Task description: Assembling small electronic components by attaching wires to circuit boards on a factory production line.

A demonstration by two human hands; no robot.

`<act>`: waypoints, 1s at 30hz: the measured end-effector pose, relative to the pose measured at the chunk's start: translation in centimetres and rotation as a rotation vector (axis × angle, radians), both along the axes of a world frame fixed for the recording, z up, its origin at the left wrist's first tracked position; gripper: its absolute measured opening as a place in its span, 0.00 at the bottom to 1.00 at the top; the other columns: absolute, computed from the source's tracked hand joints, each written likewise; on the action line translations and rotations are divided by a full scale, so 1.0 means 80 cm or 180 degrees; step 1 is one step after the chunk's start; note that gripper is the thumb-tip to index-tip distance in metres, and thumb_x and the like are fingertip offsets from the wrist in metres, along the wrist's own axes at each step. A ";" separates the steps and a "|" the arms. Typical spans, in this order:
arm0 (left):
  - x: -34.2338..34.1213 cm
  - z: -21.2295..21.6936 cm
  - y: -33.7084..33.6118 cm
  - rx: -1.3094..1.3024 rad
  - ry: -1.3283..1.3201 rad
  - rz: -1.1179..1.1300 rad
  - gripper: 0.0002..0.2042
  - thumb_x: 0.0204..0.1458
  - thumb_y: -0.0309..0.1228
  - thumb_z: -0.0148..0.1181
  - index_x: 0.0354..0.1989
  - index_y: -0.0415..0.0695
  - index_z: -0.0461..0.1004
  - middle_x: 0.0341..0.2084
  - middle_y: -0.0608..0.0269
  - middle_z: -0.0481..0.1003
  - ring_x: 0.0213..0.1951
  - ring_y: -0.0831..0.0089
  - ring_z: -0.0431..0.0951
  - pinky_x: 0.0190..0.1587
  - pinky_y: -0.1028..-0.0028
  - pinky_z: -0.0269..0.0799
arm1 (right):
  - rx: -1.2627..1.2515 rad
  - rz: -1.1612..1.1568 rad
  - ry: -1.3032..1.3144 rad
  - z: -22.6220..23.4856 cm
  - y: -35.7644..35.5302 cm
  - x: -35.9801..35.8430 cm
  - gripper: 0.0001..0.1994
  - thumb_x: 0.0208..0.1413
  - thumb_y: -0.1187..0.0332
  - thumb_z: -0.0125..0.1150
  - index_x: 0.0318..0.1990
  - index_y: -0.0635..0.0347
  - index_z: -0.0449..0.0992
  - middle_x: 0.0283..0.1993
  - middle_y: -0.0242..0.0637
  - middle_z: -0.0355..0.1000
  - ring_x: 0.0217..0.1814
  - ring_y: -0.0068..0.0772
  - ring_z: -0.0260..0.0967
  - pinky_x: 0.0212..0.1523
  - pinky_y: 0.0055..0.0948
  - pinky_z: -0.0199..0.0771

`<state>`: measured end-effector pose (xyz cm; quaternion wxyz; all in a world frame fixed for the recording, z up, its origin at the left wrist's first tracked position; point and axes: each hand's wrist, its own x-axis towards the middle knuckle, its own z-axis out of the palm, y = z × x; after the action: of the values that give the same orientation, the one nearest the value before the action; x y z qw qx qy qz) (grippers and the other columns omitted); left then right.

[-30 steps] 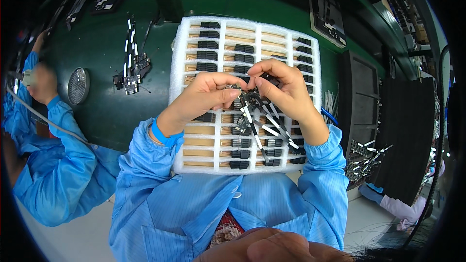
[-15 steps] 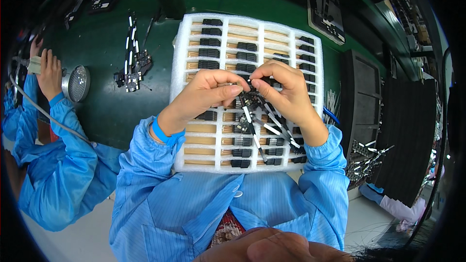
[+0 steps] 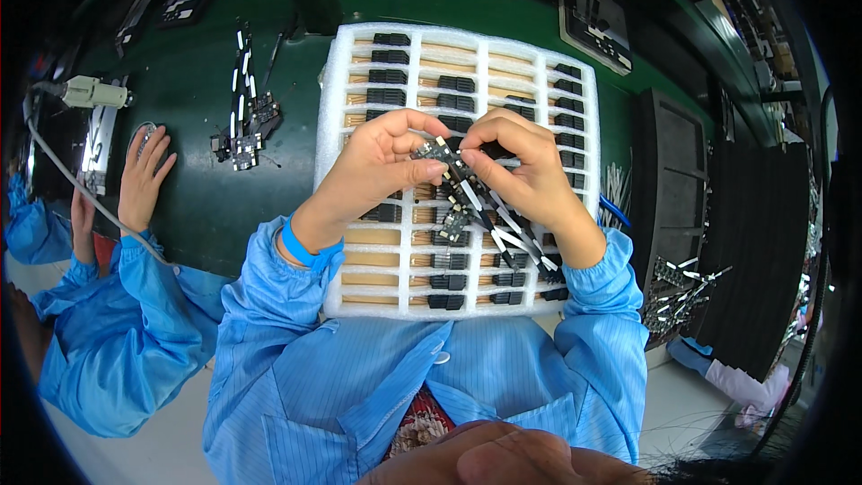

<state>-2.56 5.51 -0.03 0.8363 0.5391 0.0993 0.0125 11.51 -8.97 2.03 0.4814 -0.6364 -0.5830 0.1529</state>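
Observation:
Over the foam tray, my left hand (image 3: pixel 382 160) pinches a small dark circuit board (image 3: pixel 429 154) between thumb and fingers. Flat cables (image 3: pixel 514 241) with black and white stretches trail from the board toward the tray's lower right. Closed at the board's right edge, my right hand (image 3: pixel 525 162) has thumb and forefinger pressed together; what lies between them is too small to tell. Beneath both hands, the white foam tray (image 3: pixel 406 280) has rows of slots holding black connectors (image 3: pixel 456 102) with copper-coloured strips. My hands hide the tray's middle.
More boards with cables (image 3: pixel 244 130) lie on the green table at left. A co-worker's hand (image 3: pixel 144 187) rests near a round metal dish (image 3: pixel 144 133). At right stand a black tray (image 3: pixel 675 189), a pile of cabled boards (image 3: pixel 673 301) and a bundle of white ties (image 3: pixel 614 189).
The circuit board has been turned, so its face now shows between my hands and its cables swing rightward. The co-worker's hand has moved down and right, over toward the metal dish.

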 end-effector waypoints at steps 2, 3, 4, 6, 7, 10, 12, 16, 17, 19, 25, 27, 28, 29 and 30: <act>0.000 -0.001 -0.001 -0.0020 -0.0062 0.0017 0.18 0.48 0.22 0.56 0.48 0.36 0.63 0.30 0.62 0.74 0.32 0.82 0.73 0.34 0.84 0.70 | -0.0052 0.0005 -0.0001 0.000 0.000 -0.001 0.04 0.43 0.76 0.59 0.27 0.64 0.71 0.26 0.38 0.68 0.28 0.34 0.66 0.29 0.27 0.66; 0.000 -0.001 -0.002 -0.0042 -0.0126 0.0034 0.17 0.48 0.22 0.55 0.47 0.36 0.64 0.31 0.62 0.74 0.32 0.81 0.73 0.35 0.84 0.71 | -0.0106 0.0010 -0.0003 0.000 0.000 -0.002 0.04 0.43 0.76 0.59 0.27 0.64 0.71 0.26 0.38 0.68 0.28 0.35 0.66 0.30 0.27 0.66; 0.000 -0.001 -0.004 -0.0043 -0.0122 0.0032 0.17 0.48 0.22 0.55 0.47 0.36 0.64 0.31 0.62 0.74 0.32 0.81 0.73 0.35 0.84 0.71 | -0.0107 0.0007 0.0000 0.000 0.000 -0.002 0.04 0.43 0.76 0.59 0.27 0.64 0.71 0.26 0.38 0.68 0.28 0.35 0.66 0.30 0.27 0.66; 0.001 -0.001 -0.007 -0.0115 -0.0186 0.0080 0.15 0.48 0.21 0.55 0.46 0.35 0.66 0.31 0.62 0.74 0.32 0.81 0.73 0.36 0.83 0.71 | -0.0090 0.0031 0.0012 0.001 0.000 -0.003 0.04 0.43 0.76 0.59 0.27 0.64 0.71 0.26 0.37 0.68 0.28 0.35 0.66 0.30 0.27 0.66; 0.001 -0.002 -0.007 -0.0114 -0.0184 0.0080 0.15 0.48 0.21 0.55 0.46 0.35 0.66 0.31 0.62 0.74 0.32 0.81 0.73 0.36 0.83 0.71 | -0.0090 0.0031 0.0015 0.001 0.000 -0.003 0.04 0.43 0.76 0.59 0.27 0.64 0.71 0.26 0.37 0.68 0.28 0.35 0.66 0.30 0.27 0.66; 0.001 -0.004 -0.006 0.0018 -0.0284 0.0103 0.14 0.49 0.21 0.54 0.45 0.35 0.68 0.32 0.62 0.74 0.32 0.81 0.73 0.37 0.83 0.71 | -0.0092 0.0054 -0.0008 0.001 0.000 -0.003 0.04 0.43 0.76 0.59 0.27 0.64 0.70 0.26 0.37 0.68 0.29 0.35 0.67 0.30 0.27 0.66; 0.001 -0.003 -0.006 0.0036 -0.0303 0.0095 0.14 0.49 0.22 0.54 0.46 0.35 0.68 0.32 0.62 0.74 0.32 0.81 0.73 0.37 0.83 0.71 | -0.0101 0.0057 -0.0026 0.001 0.000 -0.002 0.04 0.43 0.76 0.58 0.27 0.64 0.70 0.26 0.37 0.68 0.29 0.36 0.67 0.30 0.28 0.66; 0.000 -0.005 -0.005 0.0051 -0.0314 0.0091 0.14 0.49 0.22 0.54 0.46 0.34 0.68 0.33 0.62 0.74 0.32 0.82 0.73 0.37 0.83 0.71 | -0.0081 0.0068 -0.0110 0.000 0.000 -0.002 0.04 0.42 0.76 0.58 0.26 0.63 0.70 0.26 0.37 0.68 0.29 0.37 0.67 0.30 0.28 0.65; 0.001 -0.006 -0.005 0.0074 -0.0339 0.0102 0.14 0.49 0.22 0.55 0.46 0.34 0.68 0.33 0.62 0.74 0.33 0.82 0.73 0.37 0.83 0.71 | -0.0096 0.0070 -0.0119 0.000 0.000 -0.002 0.04 0.42 0.76 0.58 0.26 0.63 0.70 0.26 0.37 0.68 0.29 0.37 0.66 0.30 0.29 0.65; 0.001 -0.006 -0.005 0.0098 -0.0363 0.0108 0.14 0.49 0.22 0.55 0.45 0.34 0.68 0.33 0.62 0.74 0.33 0.82 0.73 0.37 0.83 0.71 | -0.0111 0.0067 -0.0127 0.001 0.000 -0.001 0.04 0.42 0.75 0.58 0.26 0.63 0.70 0.25 0.38 0.68 0.29 0.37 0.66 0.29 0.29 0.65; 0.000 -0.008 -0.008 0.0254 -0.0338 0.0165 0.14 0.48 0.20 0.54 0.46 0.34 0.68 0.34 0.61 0.74 0.33 0.81 0.73 0.38 0.83 0.71 | -0.0111 0.0096 -0.0183 0.000 -0.001 -0.001 0.04 0.42 0.75 0.58 0.27 0.63 0.70 0.25 0.38 0.68 0.28 0.37 0.67 0.28 0.29 0.65; 0.000 -0.007 -0.009 0.0256 -0.0399 0.0212 0.14 0.48 0.20 0.54 0.45 0.34 0.68 0.35 0.60 0.74 0.34 0.80 0.74 0.39 0.82 0.72 | -0.0261 0.0094 -0.0103 0.001 -0.002 -0.002 0.04 0.42 0.77 0.59 0.26 0.66 0.71 0.27 0.38 0.69 0.29 0.31 0.67 0.31 0.24 0.66; 0.000 -0.007 -0.009 0.0258 -0.0400 0.0211 0.14 0.48 0.20 0.54 0.45 0.34 0.68 0.35 0.60 0.74 0.34 0.80 0.74 0.39 0.82 0.72 | -0.0259 0.0092 -0.0104 0.001 -0.002 -0.001 0.04 0.42 0.77 0.59 0.26 0.66 0.71 0.27 0.38 0.69 0.29 0.31 0.67 0.31 0.24 0.66; 0.000 -0.008 -0.009 0.0263 -0.0422 0.0217 0.14 0.48 0.19 0.54 0.45 0.34 0.68 0.35 0.60 0.74 0.35 0.80 0.74 0.39 0.82 0.72 | -0.0260 0.0086 -0.0090 0.001 -0.003 -0.001 0.03 0.42 0.77 0.59 0.26 0.66 0.71 0.27 0.38 0.69 0.29 0.31 0.67 0.31 0.24 0.66; 0.000 -0.008 -0.010 0.0268 -0.0444 0.0225 0.14 0.48 0.19 0.54 0.45 0.34 0.68 0.35 0.59 0.74 0.35 0.80 0.74 0.39 0.82 0.72 | -0.0260 0.0081 -0.0075 0.001 -0.002 -0.001 0.03 0.42 0.77 0.59 0.26 0.66 0.71 0.27 0.38 0.69 0.29 0.31 0.67 0.31 0.24 0.66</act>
<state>-2.53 4.74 -0.70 0.8168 0.5677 0.0593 0.0837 11.40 -9.16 2.08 0.4461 -0.6498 -0.5900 0.1753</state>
